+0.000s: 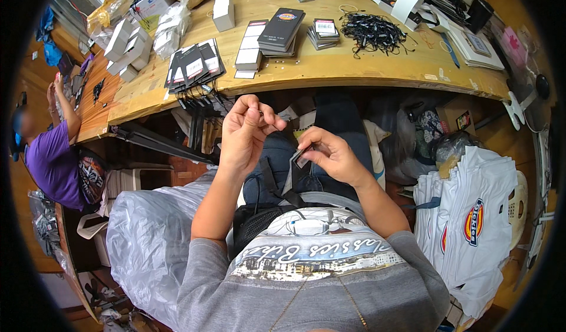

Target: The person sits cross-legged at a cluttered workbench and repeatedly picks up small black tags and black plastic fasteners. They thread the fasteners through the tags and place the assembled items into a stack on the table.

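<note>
My left hand [250, 134] is raised over my lap just below the table edge, its thumb and fingertips pinched together. What sits in that pinch is too small to make out. My right hand [331, 157] grips a dark hang tag [301, 160] between thumb and fingers, apart from the left hand. Beyond the left hand, fanned black hang tags [194, 64] lie at the table's front edge, their black strings hanging over it. Farther along stand a stack of black tags [283, 27], a stack of white labels [249, 49], smaller barcode labels [323, 32] and a tangled heap of black tag strings [375, 30].
White boxes [128, 46] and plastic bags stand at the table's left. Folded white T-shirts [463, 214] are piled at my right; a large translucent plastic bag [150, 232] bulges at my left. A person in a purple shirt [56, 170] sits at the far left.
</note>
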### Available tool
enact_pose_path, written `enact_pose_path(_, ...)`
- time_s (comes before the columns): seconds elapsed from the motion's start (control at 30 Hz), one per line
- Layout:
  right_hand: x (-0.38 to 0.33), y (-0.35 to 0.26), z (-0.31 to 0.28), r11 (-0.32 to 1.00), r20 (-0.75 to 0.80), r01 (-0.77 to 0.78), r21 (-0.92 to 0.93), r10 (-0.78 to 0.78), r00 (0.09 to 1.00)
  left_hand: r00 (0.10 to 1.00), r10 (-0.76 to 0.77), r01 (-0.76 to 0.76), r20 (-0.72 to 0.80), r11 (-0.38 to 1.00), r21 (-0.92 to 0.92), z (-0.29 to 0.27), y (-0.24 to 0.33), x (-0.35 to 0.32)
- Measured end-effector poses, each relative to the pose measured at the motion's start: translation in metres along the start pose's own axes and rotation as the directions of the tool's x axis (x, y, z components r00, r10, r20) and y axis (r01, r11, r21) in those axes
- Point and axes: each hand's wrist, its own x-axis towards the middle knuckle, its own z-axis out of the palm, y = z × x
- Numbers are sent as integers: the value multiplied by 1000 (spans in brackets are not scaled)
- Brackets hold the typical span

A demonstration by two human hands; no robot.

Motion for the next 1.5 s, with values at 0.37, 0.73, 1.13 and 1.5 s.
enact_pose_path(0.37,-1,3,-1,972,-313,32,-231,-105,944,989,1,-2,-150,1000,-3,4,1,-12)
enact_pose_path(0.73,-3,-19,-7,996,-402,-40,-76,6,915,998,-11,35,-67,928,370,14,-12,-17)
enact_pose_path(1.13,-4,-26,-4,971,-381,9,239,85,921,997,65,-71,33,779,623,28,-23,-17)
enact_pose_path(1.5,-4,-31,4,999,-473,25,48,1,881,999,38,-44,23,784,619,32,-24,-17)
